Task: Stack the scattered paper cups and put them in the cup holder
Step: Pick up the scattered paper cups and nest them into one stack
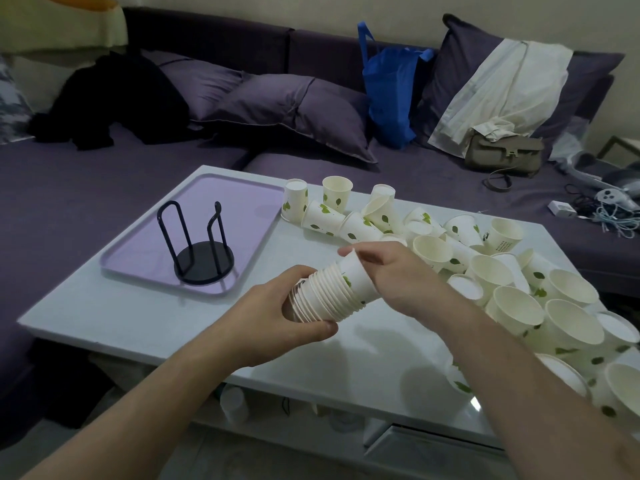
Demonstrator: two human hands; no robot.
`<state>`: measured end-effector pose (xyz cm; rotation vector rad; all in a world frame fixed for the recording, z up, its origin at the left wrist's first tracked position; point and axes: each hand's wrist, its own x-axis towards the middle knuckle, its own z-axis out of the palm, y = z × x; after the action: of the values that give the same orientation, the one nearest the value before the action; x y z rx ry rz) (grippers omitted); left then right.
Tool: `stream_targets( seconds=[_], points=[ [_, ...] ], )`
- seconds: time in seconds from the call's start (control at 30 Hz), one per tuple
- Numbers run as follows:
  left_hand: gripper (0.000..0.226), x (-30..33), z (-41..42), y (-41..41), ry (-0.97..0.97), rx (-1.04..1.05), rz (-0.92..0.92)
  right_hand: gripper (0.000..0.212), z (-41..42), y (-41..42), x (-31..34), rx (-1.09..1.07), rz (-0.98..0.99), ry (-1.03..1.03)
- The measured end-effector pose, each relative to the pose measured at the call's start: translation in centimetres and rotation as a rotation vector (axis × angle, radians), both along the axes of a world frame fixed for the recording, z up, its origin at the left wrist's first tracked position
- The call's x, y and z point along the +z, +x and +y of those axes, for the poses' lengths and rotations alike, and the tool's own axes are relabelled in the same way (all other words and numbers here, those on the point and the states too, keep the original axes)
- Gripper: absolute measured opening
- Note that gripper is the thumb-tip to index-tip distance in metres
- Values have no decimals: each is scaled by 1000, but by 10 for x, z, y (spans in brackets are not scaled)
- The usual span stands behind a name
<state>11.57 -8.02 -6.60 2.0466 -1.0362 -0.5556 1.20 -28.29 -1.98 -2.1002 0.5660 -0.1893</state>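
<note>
A stack of several nested white paper cups with green leaf prints (pixel 323 295) lies tilted in the air above the white table (pixel 104 313). My left hand (pixel 277 317) grips the stack's lower end. My right hand (pixel 391 275) holds the top cup (pixel 353 271) where it sits on the stack. Several loose cups (pixel 485 268) lie scattered and tipped over the table's right side. The black wire cup holder (pixel 199 249) stands with nothing in it on a lilac tray (pixel 242 192) at the left.
A purple sofa with cushions (pixel 287 109) runs behind the table. On it are a blue bag (pixel 391 91), a grey handbag (pixel 504 152), black clothing (pixel 114 98) and tangled cables (pixel 609 209). A shelf under the table holds small items.
</note>
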Motion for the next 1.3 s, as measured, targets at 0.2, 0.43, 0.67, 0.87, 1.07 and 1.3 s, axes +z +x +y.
stream_targets(
  seconds=[0.2, 0.43, 0.67, 0.87, 1.07, 1.3],
  points=[
    [69, -1, 3, 1, -30, -11, -2, 36, 15, 5, -7, 62, -7, 41],
    [68, -5, 0, 5, -14, 50, -16, 28, 1, 8, -10, -149, -111, 110],
    [66, -7, 1, 8, -28, 72, 11, 38, -46, -13, -6, -387, 220, -652],
    [65, -9, 1, 8, -22, 71, 7, 22, -78, -19, -26, -433, 459, -870],
    [67, -11, 1, 9, -20, 61, 10, 27, -89, -15, -31, -463, 435, -798],
    [67, -10, -2, 7, -17, 58, -4, 49, -74, -24, 9, -545, 89, -508]
  ],
)
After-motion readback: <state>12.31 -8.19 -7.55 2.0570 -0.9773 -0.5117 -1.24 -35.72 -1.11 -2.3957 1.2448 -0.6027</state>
